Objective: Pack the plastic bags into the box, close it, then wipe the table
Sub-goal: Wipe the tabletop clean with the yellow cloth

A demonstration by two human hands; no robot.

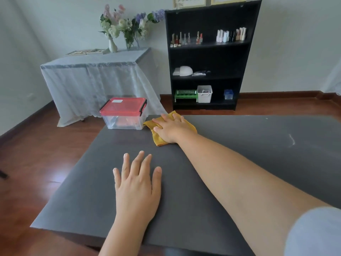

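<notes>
Yellow folded cloth (170, 129) pressed flat under right hand (168, 127), far side of grey table (239, 145), beside closed red-lidded clear plastic box (124, 113). Left hand (137, 189) splayed, empty, near. Wiping step; next likely sweeps rightward.

**Grey table carrying a box, a cloth and two hands**

A dark grey table (239, 145) is filling most of the view, standing on a reddish wooden floor (36, 154). A clear box (125, 117) with a shut red lid is sitting at its far left corner. Just beside the box, a yellow cloth (158, 139) is lying flat under the right hand (169, 128). The left hand (136, 185) is resting palm-down, fingers spread, nearer the front edge.
</notes>
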